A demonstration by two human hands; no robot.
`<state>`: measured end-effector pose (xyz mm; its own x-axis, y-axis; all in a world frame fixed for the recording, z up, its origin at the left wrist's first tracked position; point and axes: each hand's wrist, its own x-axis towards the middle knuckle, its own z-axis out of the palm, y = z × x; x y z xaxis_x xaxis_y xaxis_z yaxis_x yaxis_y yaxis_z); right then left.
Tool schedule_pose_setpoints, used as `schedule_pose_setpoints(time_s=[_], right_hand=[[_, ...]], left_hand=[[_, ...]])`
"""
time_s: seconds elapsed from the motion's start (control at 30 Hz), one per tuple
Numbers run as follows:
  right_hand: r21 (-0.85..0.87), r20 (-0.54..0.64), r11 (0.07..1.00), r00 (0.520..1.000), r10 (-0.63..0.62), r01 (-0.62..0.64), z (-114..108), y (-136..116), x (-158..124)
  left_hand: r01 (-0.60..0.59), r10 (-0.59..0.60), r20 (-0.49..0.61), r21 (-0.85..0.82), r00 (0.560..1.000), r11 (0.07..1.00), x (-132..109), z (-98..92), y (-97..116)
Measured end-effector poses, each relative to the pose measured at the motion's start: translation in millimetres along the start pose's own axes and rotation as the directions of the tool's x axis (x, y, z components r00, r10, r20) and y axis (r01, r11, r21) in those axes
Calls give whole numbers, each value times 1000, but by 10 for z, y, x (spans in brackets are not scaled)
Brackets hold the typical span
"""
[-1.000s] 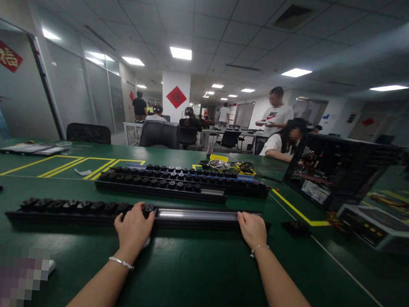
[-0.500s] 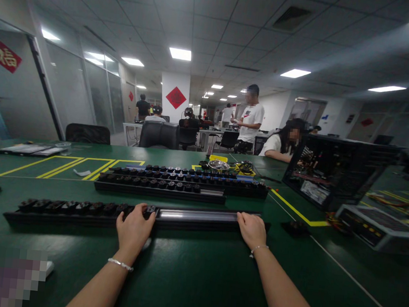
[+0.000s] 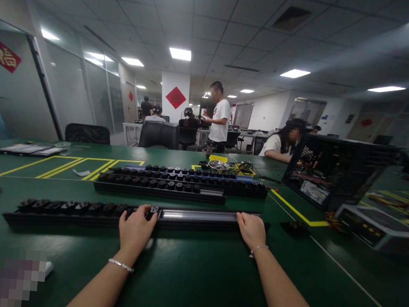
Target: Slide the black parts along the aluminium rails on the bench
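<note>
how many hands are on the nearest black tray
2: the left hand at the row of black pieces, the right hand near the right end of the tray.

one character reads clearly — 福, gold on a red diamond sign, on a door far beyond and left of the left hand. beyond that same grip, a bit to its right, a second red diamond hangs on a white pillar — its mark too dim to read. beyond and right of the right hand, another red diamond is too small.
</note>
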<state>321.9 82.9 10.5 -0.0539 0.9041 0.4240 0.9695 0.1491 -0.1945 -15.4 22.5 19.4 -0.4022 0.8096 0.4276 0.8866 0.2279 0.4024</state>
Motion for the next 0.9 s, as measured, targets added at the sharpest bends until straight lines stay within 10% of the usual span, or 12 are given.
schedule_pose_setpoints(time_s=[0.9], right_hand=[[-16, -8, 1000, 1000, -5, 5, -9, -11, -17]], left_hand=[[-13, 12, 46, 30, 999, 999, -16, 5, 30]])
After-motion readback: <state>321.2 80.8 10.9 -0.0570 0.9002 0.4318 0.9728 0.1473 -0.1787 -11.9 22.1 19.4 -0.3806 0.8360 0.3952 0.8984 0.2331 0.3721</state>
